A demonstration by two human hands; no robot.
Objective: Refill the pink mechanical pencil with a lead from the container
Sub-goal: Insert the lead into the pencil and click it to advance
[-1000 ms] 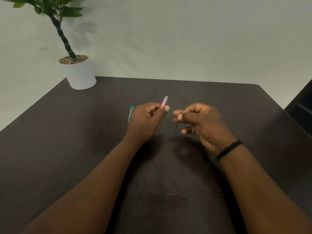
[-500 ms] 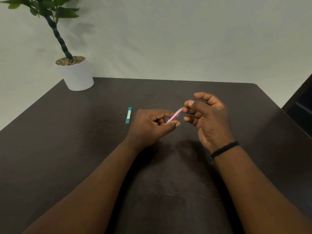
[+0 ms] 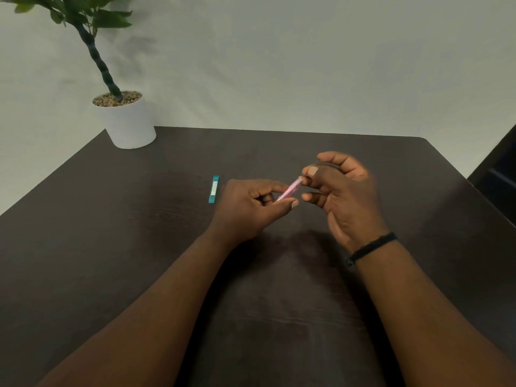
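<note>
The pink mechanical pencil [image 3: 290, 189] is gripped in my left hand [image 3: 251, 208] above the middle of the dark table [image 3: 139, 247], its free end tilted up to the right. My right hand [image 3: 340, 191] meets that end, thumb and forefinger pinched together on a very thin dark lead [image 3: 315, 164] that barely shows above the thumb. The teal lead container [image 3: 214, 189] lies flat on the table just left of my left hand, touched by neither hand.
A white pot with a green plant [image 3: 127, 121] stands at the table's far left corner. A dark object [image 3: 499, 174] sits beyond the table's right edge. A black band circles my right wrist.
My left hand has tipped the pencil over to the right and drawn back from the container. My right hand has risen and closed in on the pencil's end.
</note>
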